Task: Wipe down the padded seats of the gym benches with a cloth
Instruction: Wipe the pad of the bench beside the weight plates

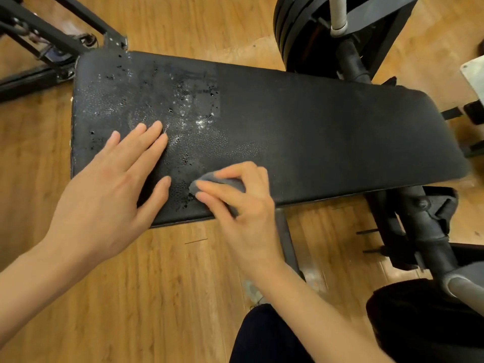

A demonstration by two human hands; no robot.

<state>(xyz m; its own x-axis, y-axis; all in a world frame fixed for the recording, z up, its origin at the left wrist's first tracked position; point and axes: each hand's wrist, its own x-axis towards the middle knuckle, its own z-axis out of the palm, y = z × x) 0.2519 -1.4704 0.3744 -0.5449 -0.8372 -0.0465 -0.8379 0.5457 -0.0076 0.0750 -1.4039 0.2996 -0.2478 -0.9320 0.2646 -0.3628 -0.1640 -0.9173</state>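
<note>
A black padded bench seat (301,127) stretches across the view, worn and flecked with white spots and droplets on its left half. My left hand (115,184) rests flat on the seat's near left part, fingers straight and spread. My right hand (241,205) grips a small bunched grey cloth (222,183) and presses it onto the seat near the front edge. Most of the cloth is hidden under my fingers.
Wooden floor (157,297) lies all around. Black frame bars (52,35) stand at the far left. Stacked weight plates (296,27) and a white-sleeved bar are behind the bench on the right. The bench's support post (419,231) is at the near right, my dark trouser leg (262,341) below.
</note>
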